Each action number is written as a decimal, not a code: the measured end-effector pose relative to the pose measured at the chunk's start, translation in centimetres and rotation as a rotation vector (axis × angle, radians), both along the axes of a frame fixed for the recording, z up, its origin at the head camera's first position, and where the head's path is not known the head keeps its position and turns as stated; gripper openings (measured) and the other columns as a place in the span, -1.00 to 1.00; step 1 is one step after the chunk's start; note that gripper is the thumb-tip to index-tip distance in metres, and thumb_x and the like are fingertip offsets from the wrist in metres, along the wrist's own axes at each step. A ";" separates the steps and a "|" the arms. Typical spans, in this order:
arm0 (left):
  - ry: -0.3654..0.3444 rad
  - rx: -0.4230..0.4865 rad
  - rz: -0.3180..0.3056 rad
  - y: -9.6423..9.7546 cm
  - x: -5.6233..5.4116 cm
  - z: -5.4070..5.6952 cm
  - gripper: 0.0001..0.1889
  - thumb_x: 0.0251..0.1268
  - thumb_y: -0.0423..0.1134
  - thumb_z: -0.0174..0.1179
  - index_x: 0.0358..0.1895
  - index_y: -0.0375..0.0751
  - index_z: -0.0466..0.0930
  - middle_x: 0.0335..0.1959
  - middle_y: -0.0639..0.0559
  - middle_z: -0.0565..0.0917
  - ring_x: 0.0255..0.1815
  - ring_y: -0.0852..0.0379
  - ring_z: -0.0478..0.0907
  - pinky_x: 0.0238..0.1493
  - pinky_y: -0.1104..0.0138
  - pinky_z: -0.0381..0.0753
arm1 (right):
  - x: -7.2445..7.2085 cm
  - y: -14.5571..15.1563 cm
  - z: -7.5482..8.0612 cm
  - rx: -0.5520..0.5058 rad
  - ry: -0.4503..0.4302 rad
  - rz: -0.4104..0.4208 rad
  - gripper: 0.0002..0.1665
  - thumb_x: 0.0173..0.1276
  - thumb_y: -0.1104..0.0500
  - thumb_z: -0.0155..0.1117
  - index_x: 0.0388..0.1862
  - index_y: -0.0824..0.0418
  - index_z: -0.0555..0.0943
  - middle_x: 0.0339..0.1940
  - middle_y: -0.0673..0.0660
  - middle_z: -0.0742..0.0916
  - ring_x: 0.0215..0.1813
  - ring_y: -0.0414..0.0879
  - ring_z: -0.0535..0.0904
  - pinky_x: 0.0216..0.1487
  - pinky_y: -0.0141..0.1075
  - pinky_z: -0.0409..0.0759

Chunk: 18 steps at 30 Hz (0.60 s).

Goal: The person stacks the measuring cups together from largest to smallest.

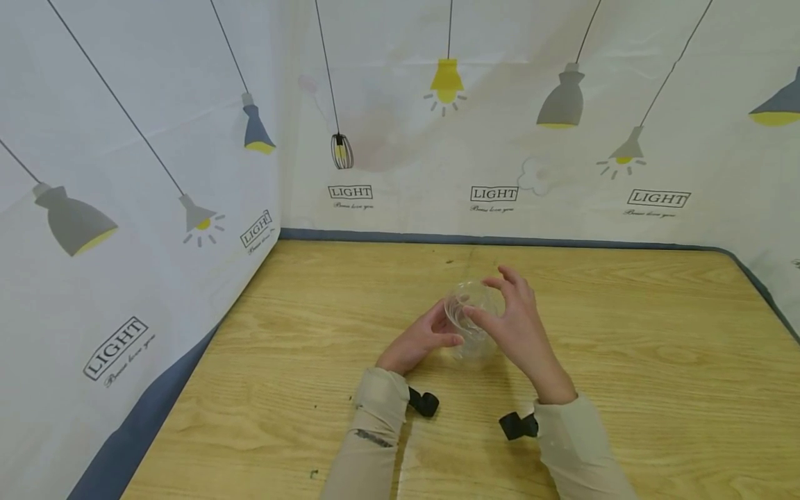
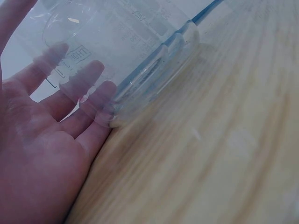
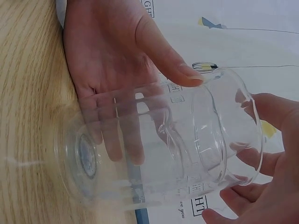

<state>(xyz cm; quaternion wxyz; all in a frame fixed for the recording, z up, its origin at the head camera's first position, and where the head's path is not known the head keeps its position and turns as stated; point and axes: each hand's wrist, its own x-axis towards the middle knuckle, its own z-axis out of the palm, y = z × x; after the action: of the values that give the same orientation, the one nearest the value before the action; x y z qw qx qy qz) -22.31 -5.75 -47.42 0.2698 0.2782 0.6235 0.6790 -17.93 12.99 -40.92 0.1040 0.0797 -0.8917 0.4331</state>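
A clear cylindrical cup (image 1: 475,348) stands upright on the wooden table in the head view. Curved edges inside its upper part look like a second clear cup (image 3: 219,158) nested in its mouth, in the right wrist view. My left hand (image 1: 417,340) holds the side of the outer cup, thumb on the near side and fingers spread along the wall. From above, my right hand (image 1: 521,326) grips the rim between thumb and fingers. In the left wrist view, the left fingers (image 2: 93,95) lie behind the transparent wall, close over the table.
The wood-grain table (image 1: 625,347) stretches out on both sides of the cup. Behind and to the left hangs a white cloth (image 1: 412,153) printed with lamps. Black wrist mounts (image 1: 425,403) stick out from both sleeves near the tabletop.
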 end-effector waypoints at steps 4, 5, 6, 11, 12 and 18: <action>-0.008 0.004 -0.001 0.0 0.0 -0.1 -0.30 0.20 -0.23 0.15 0.35 0.27 0.03 0.36 0.24 0.07 0.32 0.22 0.10 0.20 0.26 0.22 | 0.0 0.0 -0.1 0.007 -0.008 0.008 -0.25 0.07 -0.22 0.26 0.10 0.25 0.40 0.36 0.17 0.15 0.35 0.12 -0.03 0.12 0.21 0.14; -0.010 0.003 0.000 0.0 0.0 -0.1 -0.30 0.20 -0.23 0.15 0.35 0.28 0.03 0.36 0.26 0.08 0.32 0.23 0.09 0.21 0.27 0.21 | 0.0 0.0 -0.1 0.008 -0.011 0.007 -0.25 0.07 -0.22 0.26 0.10 0.24 0.40 0.37 0.16 0.15 0.35 0.12 -0.03 0.12 0.21 0.14; -0.011 0.004 0.002 0.0 0.0 -0.1 -0.30 0.19 -0.23 0.15 0.35 0.28 0.03 0.36 0.26 0.08 0.32 0.23 0.09 0.21 0.26 0.20 | 0.0 0.0 -0.1 0.010 -0.014 0.007 -0.25 0.07 -0.22 0.26 0.10 0.24 0.40 0.37 0.16 0.15 0.36 0.12 -0.03 0.12 0.21 0.14; -0.011 0.004 0.004 0.0 -0.1 -0.2 -0.30 0.20 -0.23 0.15 0.35 0.26 0.02 0.36 0.23 0.08 0.31 0.21 0.10 0.20 0.26 0.22 | 0.0 0.1 -0.1 0.015 -0.021 0.009 -0.26 0.08 -0.22 0.25 0.11 0.22 0.40 0.37 0.16 0.14 0.35 0.12 -0.03 0.12 0.21 0.15; -0.008 0.005 0.006 0.0 -0.1 -0.2 -0.29 0.19 -0.24 0.15 0.36 0.25 0.02 0.36 0.21 0.08 0.31 0.20 0.11 0.19 0.26 0.23 | 0.0 0.1 -0.1 0.015 -0.023 0.011 -0.26 0.08 -0.22 0.25 0.12 0.22 0.40 0.37 0.16 0.14 0.35 0.12 -0.03 0.12 0.21 0.15; -0.004 0.005 0.003 0.0 0.0 -0.2 -0.28 0.20 -0.24 0.14 0.38 0.19 -0.02 0.37 0.19 0.08 0.30 0.19 0.13 0.17 0.25 0.26 | 0.0 0.2 -0.1 0.020 -0.039 0.017 -0.26 0.08 -0.21 0.25 0.12 0.22 0.40 0.37 0.16 0.14 0.36 0.12 -0.03 0.11 0.21 0.15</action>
<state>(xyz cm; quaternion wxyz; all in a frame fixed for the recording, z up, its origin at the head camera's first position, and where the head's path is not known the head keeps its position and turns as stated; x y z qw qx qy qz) -22.36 -5.71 -47.58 0.2695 0.2765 0.6217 0.6815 -17.97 13.18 -41.01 0.0821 0.0800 -0.8971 0.4267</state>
